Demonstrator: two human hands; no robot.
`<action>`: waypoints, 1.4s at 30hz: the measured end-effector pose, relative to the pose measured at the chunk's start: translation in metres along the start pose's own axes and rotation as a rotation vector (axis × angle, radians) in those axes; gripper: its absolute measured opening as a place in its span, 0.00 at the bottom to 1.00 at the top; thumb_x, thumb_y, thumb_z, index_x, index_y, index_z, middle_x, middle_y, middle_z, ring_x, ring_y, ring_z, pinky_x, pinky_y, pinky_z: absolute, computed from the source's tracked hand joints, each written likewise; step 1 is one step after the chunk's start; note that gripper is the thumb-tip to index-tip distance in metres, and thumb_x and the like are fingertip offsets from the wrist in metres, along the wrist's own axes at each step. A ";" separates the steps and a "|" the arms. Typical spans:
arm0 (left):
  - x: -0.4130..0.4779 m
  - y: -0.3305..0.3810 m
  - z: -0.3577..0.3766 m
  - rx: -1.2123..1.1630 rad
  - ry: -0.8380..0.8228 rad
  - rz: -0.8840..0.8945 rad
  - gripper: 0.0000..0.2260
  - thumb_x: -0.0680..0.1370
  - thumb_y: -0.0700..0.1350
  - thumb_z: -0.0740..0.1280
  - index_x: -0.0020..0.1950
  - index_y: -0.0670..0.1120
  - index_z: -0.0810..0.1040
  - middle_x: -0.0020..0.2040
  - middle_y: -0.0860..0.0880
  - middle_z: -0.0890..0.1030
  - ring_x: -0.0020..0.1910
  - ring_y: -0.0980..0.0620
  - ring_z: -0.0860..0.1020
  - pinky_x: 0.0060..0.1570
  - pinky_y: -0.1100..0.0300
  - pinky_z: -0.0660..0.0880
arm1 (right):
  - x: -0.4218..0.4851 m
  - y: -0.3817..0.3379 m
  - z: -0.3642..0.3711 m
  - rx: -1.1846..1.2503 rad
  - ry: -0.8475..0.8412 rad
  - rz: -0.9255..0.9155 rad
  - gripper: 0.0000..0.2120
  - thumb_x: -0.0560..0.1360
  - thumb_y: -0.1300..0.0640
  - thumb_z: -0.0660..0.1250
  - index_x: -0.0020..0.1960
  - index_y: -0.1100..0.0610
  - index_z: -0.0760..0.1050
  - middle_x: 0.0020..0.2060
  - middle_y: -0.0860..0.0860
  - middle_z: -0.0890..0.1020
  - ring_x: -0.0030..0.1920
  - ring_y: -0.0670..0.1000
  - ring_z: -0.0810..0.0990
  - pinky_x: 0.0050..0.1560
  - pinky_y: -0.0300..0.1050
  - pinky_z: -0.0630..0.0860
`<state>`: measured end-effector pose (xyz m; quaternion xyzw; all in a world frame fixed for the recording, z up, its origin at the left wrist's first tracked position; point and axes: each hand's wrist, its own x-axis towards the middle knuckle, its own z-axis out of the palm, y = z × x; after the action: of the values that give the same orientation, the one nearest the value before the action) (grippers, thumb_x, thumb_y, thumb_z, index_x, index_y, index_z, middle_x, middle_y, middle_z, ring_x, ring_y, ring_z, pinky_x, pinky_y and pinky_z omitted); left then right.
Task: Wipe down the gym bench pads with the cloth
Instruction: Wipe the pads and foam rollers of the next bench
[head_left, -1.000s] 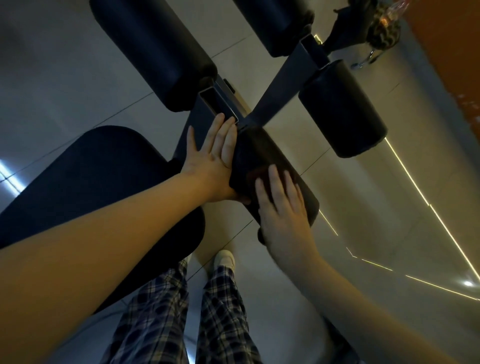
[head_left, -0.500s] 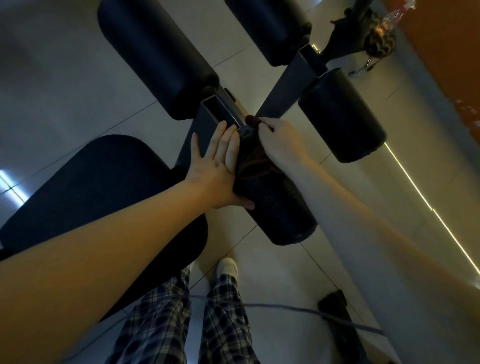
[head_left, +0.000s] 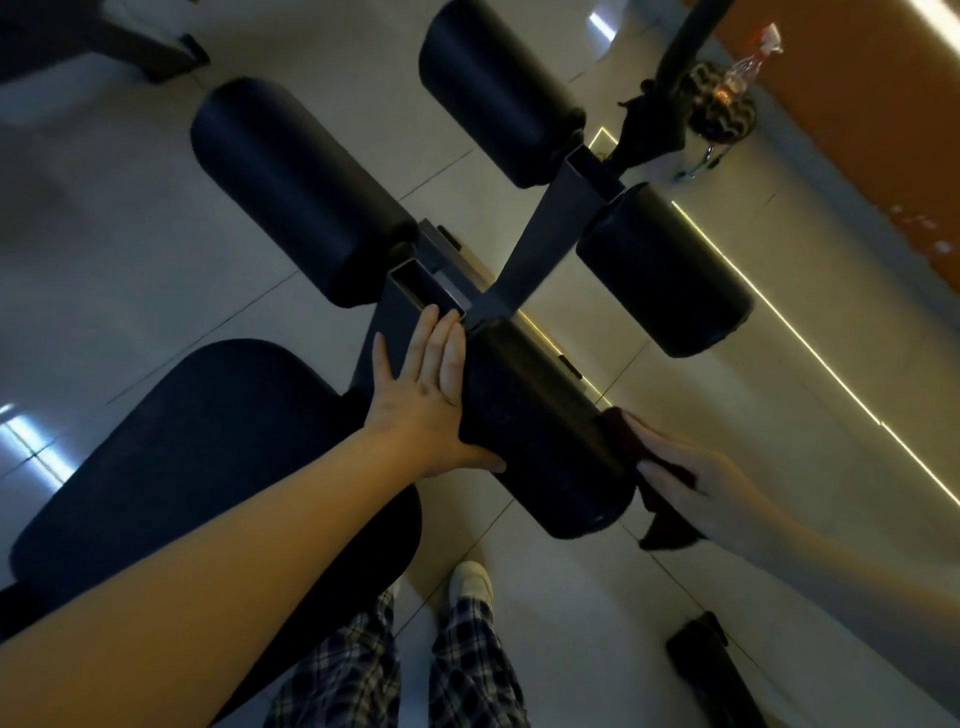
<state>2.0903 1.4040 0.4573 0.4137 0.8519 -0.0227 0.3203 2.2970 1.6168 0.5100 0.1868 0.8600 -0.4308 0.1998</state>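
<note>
A black gym bench fills the view: a flat seat pad (head_left: 171, 447) at the lower left and several black roller pads on a grey metal frame (head_left: 550, 234). My left hand (head_left: 426, 395) lies flat with straight fingers against the inner end of the near roller pad (head_left: 535, 431), thumb under it. My right hand (head_left: 696, 483) presses a dark red cloth (head_left: 660, 499) against the outer right end of that same roller. Part of the cloth hangs below my palm.
Other rollers stand at the upper left (head_left: 296, 192), top centre (head_left: 498, 93) and right (head_left: 665, 270). Pale floor tiles surround the bench. My plaid-trousered legs (head_left: 415, 670) stand below. A dark object (head_left: 711, 670) lies on the floor at the lower right; clutter sits at the top right.
My right hand with the cloth slid from the roller's inner end by the frame out to its outer right end. My left hand stayed in place. The camera view shifted back.
</note>
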 end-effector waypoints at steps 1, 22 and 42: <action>0.000 0.000 -0.001 -0.001 -0.002 -0.003 0.65 0.64 0.80 0.60 0.64 0.40 0.16 0.73 0.44 0.22 0.71 0.44 0.20 0.72 0.32 0.36 | 0.010 -0.002 -0.002 0.025 -0.004 0.027 0.24 0.79 0.46 0.56 0.69 0.24 0.56 0.67 0.37 0.72 0.53 0.44 0.80 0.49 0.38 0.79; -0.027 0.053 0.014 -1.089 0.350 -0.304 0.46 0.70 0.48 0.73 0.81 0.51 0.48 0.80 0.47 0.51 0.78 0.51 0.49 0.73 0.59 0.59 | 0.104 0.005 -0.007 0.117 -0.151 -0.416 0.23 0.81 0.57 0.61 0.72 0.38 0.62 0.74 0.30 0.58 0.73 0.32 0.55 0.73 0.33 0.58; -0.016 0.142 0.064 -1.617 0.492 -0.556 0.73 0.48 0.66 0.83 0.75 0.66 0.31 0.77 0.51 0.59 0.74 0.49 0.64 0.71 0.41 0.66 | 0.152 -0.022 -0.004 0.282 -0.245 -0.588 0.21 0.82 0.62 0.59 0.73 0.53 0.68 0.76 0.43 0.61 0.73 0.34 0.56 0.70 0.25 0.52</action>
<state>2.2340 1.4666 0.4476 -0.1676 0.7219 0.5981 0.3051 2.1563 1.6304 0.4500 -0.0963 0.7786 -0.6038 0.1413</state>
